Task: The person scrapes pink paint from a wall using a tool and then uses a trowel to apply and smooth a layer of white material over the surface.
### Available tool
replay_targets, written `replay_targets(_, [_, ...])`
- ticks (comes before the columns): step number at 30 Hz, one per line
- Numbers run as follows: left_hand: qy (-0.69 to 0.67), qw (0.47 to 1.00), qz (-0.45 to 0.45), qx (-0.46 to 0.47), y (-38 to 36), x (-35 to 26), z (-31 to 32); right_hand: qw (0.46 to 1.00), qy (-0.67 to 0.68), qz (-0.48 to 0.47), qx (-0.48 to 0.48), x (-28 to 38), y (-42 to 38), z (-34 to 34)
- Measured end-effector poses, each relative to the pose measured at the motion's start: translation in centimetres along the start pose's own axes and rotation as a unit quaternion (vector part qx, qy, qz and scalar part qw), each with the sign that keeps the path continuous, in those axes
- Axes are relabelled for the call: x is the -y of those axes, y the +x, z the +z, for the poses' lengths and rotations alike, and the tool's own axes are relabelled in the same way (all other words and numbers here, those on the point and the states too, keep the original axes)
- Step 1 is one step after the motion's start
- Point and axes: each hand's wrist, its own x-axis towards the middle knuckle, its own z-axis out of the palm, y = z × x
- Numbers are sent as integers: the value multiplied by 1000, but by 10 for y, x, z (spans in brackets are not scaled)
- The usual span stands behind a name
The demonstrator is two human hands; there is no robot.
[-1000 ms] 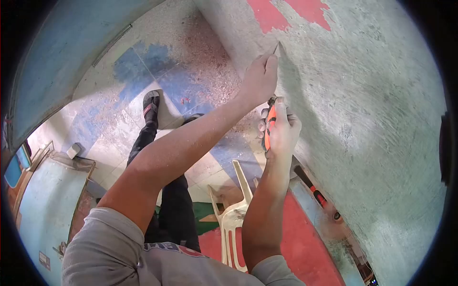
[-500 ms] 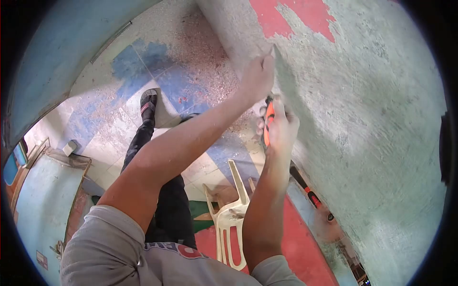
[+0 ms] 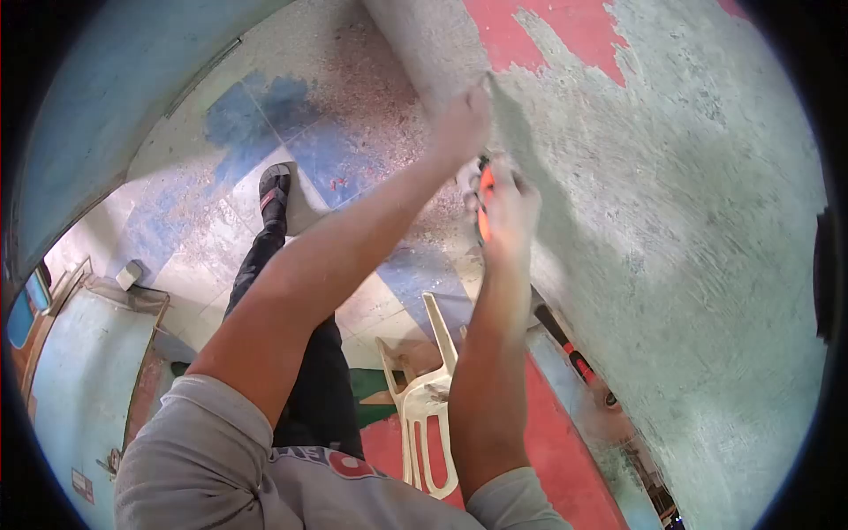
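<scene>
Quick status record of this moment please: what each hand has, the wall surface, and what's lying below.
left hand: pressed on the scraper blade against the wall
right hand: closed around the orange handle
wall: mostly greenish-grey, scraped; red paint patch left at top
floor: tiled, strewn with paint flakes
chair: pale plastic, below the arms
other tool: black and red handle, resting beside the wall base

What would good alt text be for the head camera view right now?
Two bare hands work a scraper against a scuffed green wall: the right hand grips its orange handle while the left hand presses near the blade. Below are a debris-strewn tiled floor, a white plastic chair and the person's dark-trousered leg.
</scene>
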Motion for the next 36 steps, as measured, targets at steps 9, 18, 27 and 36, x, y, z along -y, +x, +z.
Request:
replay_targets(9, [-22, 1000, 8, 9, -5, 8, 5, 1000, -23, 4, -21, 8, -18, 5])
replay_targets(18, [-39, 998, 49, 13, -86, -17, 43, 999, 38, -17, -34, 3, -82, -52])
replay_targets(27, [-6, 999, 49, -2, -86, -7, 49, 999, 8, -25, -28, 0, -63, -53])
replay_targets(36, [-14, 997, 76, 10, -103, -31, 47, 996, 40, -78, 8, -6, -74, -73])
